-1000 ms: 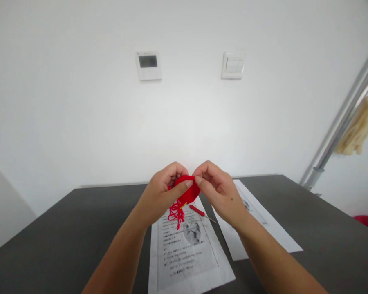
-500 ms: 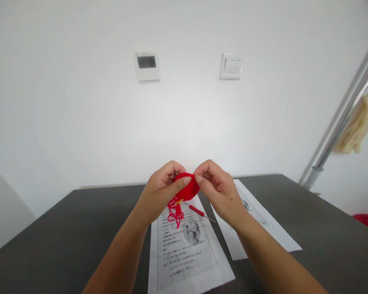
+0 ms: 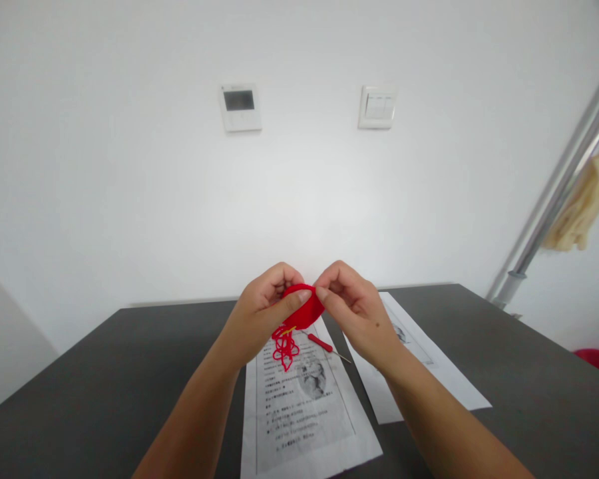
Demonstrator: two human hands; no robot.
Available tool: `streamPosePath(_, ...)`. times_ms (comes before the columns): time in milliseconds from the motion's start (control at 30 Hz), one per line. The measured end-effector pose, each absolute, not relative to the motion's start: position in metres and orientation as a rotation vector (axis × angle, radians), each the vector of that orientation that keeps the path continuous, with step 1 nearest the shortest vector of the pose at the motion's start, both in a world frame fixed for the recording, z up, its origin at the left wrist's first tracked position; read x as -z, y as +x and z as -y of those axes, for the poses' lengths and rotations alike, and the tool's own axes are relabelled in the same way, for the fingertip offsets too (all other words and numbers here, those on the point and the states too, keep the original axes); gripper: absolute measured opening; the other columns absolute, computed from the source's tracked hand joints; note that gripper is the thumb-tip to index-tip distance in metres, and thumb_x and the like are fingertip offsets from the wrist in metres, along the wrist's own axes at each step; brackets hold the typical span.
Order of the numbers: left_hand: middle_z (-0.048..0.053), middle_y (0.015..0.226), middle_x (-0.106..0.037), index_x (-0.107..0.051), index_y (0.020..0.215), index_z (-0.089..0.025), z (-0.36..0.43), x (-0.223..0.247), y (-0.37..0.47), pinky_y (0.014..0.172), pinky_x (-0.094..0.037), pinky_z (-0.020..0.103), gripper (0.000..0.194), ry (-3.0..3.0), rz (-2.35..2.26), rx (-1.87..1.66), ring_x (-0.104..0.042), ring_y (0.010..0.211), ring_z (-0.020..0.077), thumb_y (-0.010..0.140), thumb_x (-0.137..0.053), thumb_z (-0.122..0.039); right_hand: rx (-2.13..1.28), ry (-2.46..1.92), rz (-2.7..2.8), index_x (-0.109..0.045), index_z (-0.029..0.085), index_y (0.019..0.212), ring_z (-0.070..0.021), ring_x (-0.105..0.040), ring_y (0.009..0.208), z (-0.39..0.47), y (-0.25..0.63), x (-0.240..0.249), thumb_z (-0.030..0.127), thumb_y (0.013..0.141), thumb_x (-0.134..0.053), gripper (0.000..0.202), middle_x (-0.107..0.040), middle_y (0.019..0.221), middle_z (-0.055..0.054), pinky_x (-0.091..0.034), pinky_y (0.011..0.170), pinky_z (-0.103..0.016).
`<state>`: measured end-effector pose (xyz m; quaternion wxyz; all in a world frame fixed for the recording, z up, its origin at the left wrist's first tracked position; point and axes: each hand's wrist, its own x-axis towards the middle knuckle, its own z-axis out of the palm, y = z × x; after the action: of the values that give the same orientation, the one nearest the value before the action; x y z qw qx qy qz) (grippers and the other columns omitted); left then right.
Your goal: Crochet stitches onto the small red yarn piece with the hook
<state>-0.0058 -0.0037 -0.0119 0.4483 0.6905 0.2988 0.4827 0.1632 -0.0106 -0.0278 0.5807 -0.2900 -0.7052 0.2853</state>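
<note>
Between my two hands is a red crocheted piece (image 3: pixel 307 311), rounded in outline, held up above the papers. My left hand (image 3: pixel 264 309) grips its left side, the thumb lying across the front. At its upper right edge my right hand (image 3: pixel 352 306) pinches it between thumb and forefinger. Loose red yarn (image 3: pixel 285 349) hangs in loops below the piece, with a bit of yellow yarn (image 3: pixel 289 330) by it. Under the hands, a crochet hook with a red handle (image 3: pixel 320 342) lies on the printed sheet (image 3: pixel 304 426).
A second printed sheet (image 3: pixel 429 379) lies to the right on the dark table (image 3: pixel 104 386). Behind the table rises a white wall with a thermostat (image 3: pixel 240 108) and a light switch (image 3: pixel 377 106). At the right are a metal pole (image 3: pixel 549 199) and a hanging pale yellow cloth (image 3: pixel 584 203).
Both hands keep their grip and almost the same place. The red piece has tilted slightly, and the dangling yarn loops have swung a little to the left.
</note>
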Motion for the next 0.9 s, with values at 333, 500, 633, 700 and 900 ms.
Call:
streamPosePath(333, -0.006, 0.066, -0.054, -0.056, 0.08, -0.019, 0.0048, 0.0107, -0.0049, 0.05, -0.034, 0.02, 0.019, 1.701, -0.751, -1.195, -0.045, 0.055, 0.0078, 0.084, -0.069, -0.031, -0.723, -0.687, 1.653, -0.056, 0.022, 0.083, -0.0131, -0.048, 0.06, 0.011, 0.1626, 0.0282, 0.025, 0.089, -0.053, 0.008, -0.054, 0.065, 0.004, -0.038, 0.058, -0.028)
streamPosePath(500, -0.005, 0.066, -0.053, -0.056, 0.079, -0.019, 0.0051, 0.0108, -0.0039, 0.05, -0.034, 0.02, 0.022, 1.715, -0.79, -1.192, -0.046, 0.055, 0.0086, 0.082, -0.071, -0.035, -0.694, -0.701, 1.651, -0.055, 0.022, 0.08, -0.0126, -0.048, 0.058, 0.0113, 0.1622, 0.027, 0.025, 0.088, -0.054, 0.009, -0.053, 0.063, 0.004, -0.038, 0.056, -0.027)
streamPosePath(633, -0.005, 0.066, -0.054, -0.057, 0.081, -0.019, 0.0048, 0.0123, -0.004, 0.051, -0.035, 0.02, 0.021, 1.708, -0.773, -1.196, -0.046, 0.055, 0.0086, 0.083, -0.071, -0.036, -0.665, -0.703, 1.645, -0.055, 0.021, 0.079, -0.0121, -0.048, 0.058, 0.0112, 0.1621, 0.0275, 0.024, 0.089, -0.055, 0.009, -0.054, 0.063, 0.004, -0.037, 0.056, -0.027)
streamPosePath(700, -0.005, 0.067, -0.056, -0.059, 0.083, -0.019, 0.0043, 0.0129, -0.0044, 0.052, -0.037, 0.02, 0.019, 1.694, -0.744, -1.207, -0.048, 0.056, 0.0086, 0.084, -0.069, -0.034, -0.668, -0.696, 1.637, -0.056, 0.021, 0.081, -0.0118, -0.047, 0.058, 0.0107, 0.1622, 0.0288, 0.024, 0.089, -0.054, 0.009, -0.054, 0.063, 0.004, -0.036, 0.055, -0.026)
streamPosePath(900, -0.004, 0.069, -0.058, -0.061, 0.082, -0.018, 0.0029, 0.0122, -0.0046, 0.054, -0.038, 0.02, 0.015, 1.672, -0.716, -1.252, -0.05, 0.058, 0.009, 0.084, -0.069, -0.03, -0.714, -0.675, 1.619, -0.057, 0.021, 0.083, -0.0116, -0.047, 0.058, 0.0101, 0.1616, 0.0296, 0.024, 0.091, -0.054, 0.009, -0.054, 0.064, 0.005, -0.037, 0.056, -0.027)
